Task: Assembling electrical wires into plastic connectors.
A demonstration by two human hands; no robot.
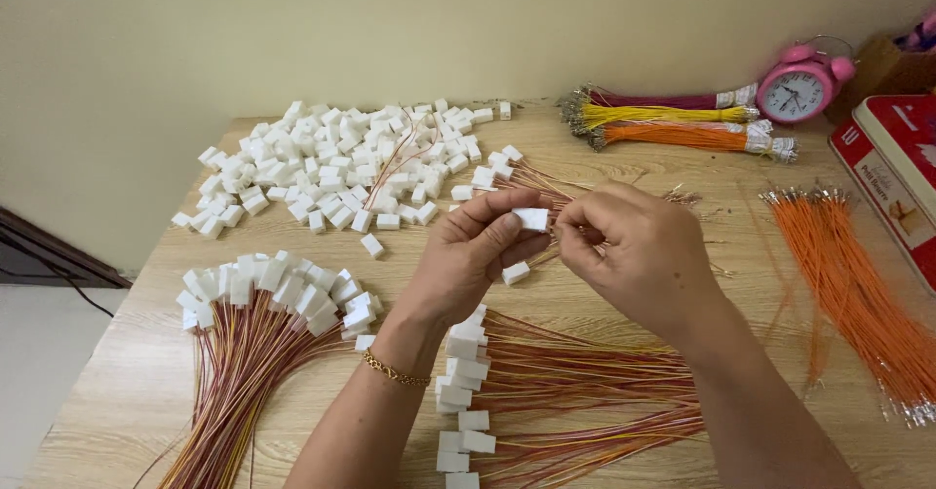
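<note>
My wooden table carries a far-left heap of loose white connectors, wired bundles near me, loose orange wires right, tied wire bundles, a pink alarm clock and red tin far right.

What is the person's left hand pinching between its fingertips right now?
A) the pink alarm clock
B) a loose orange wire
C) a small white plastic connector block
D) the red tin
C: the left hand pinches a small white connector block between thumb and fingers, while the right hand meets it from the other side, with thin wires behind the block.
</note>
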